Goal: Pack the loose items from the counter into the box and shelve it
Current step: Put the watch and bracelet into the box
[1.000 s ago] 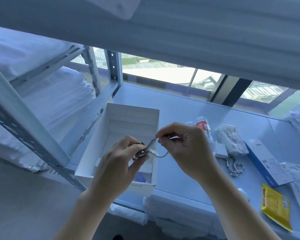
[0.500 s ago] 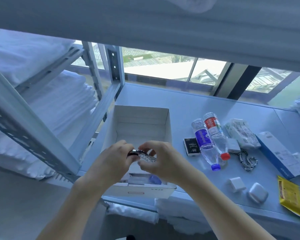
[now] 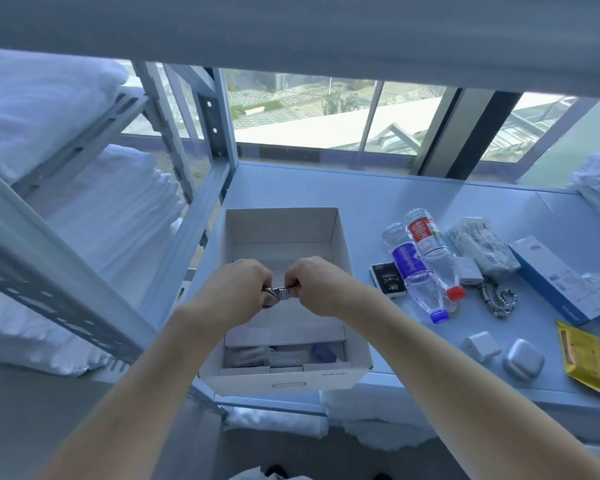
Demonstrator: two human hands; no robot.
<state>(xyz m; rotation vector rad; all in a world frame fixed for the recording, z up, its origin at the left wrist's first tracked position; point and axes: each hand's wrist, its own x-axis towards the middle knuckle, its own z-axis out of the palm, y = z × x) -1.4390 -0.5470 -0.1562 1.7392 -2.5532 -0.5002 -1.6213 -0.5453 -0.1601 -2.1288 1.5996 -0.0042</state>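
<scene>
Head view: above the open box (image 3: 340,237) on the tabletop (image 3: 378,188), the left hand (image 3: 238,289) and right hand (image 3: 317,285) together pinch a metal watch (image 3: 278,292) between them. Right of the box lie two bottles (image 3: 420,268), a chain (image 3: 497,297) and a blue carton (image 3: 551,282).

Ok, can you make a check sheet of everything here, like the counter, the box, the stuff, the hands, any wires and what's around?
Surface: pale counter, bare at the back.
Job's things: open white box, small items inside at its near end; metal watch above it.
Clutter: two bottles lying down, black card pack, chain, blue carton, yellow packet, white case, white cube, tissue pack.
Hands: left hand and right hand both grip the watch.
Cables: nothing seen.
Surroundings: metal shelving with white linens on the left, window behind.
</scene>
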